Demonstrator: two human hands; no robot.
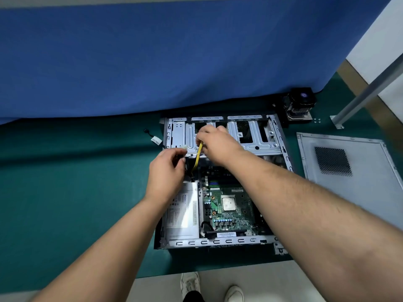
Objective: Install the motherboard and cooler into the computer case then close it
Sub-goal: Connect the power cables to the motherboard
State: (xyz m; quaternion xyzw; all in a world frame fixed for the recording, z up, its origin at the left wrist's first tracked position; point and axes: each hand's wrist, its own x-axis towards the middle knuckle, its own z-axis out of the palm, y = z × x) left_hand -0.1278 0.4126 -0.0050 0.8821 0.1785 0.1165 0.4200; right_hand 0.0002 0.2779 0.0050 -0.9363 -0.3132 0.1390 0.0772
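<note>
Open case [220,241] on a green worktop [76,192], motherboard [229,205] inside. Left hand [166,174] pinches a white plug [185,147]; right hand [214,143] pinches a yellow cable [198,156]. Cooler [299,104] sits apart.

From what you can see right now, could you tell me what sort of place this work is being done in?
Probably a computer assembly or repair bench. An open computer case lies on a green mat, its side panel laid off to the right and a cooler waiting behind it. A blue cloth backs the bench.
</note>
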